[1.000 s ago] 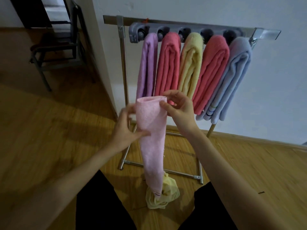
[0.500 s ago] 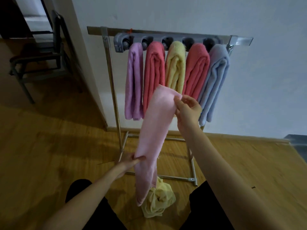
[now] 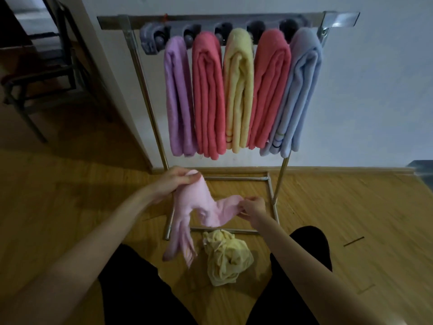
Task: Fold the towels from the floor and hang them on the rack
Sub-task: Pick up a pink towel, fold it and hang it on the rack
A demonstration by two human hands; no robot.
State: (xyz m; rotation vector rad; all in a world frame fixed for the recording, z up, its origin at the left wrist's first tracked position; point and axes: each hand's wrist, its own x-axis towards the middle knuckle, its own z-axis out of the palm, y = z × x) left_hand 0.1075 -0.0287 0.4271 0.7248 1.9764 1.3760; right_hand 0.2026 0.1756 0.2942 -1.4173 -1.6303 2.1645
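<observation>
While the rack [image 3: 150, 109] stands against the white wall with five folded towels hanging from its top bar, the pink towel [image 3: 199, 207] is held low in front of the rack's base frame. The left hand [image 3: 174, 181] grips one end of it, fingers curled over the cloth, and the loose part trails down from there toward the wooden floor [image 3: 70, 188]. The right hand [image 3: 254, 206] pinches the other end between thumb and fingers, just inside the rack's base frame. A crumpled yellow towel [image 3: 228, 256] lies on the floor in front of the rack, near the pink towel's hanging tip.
</observation>
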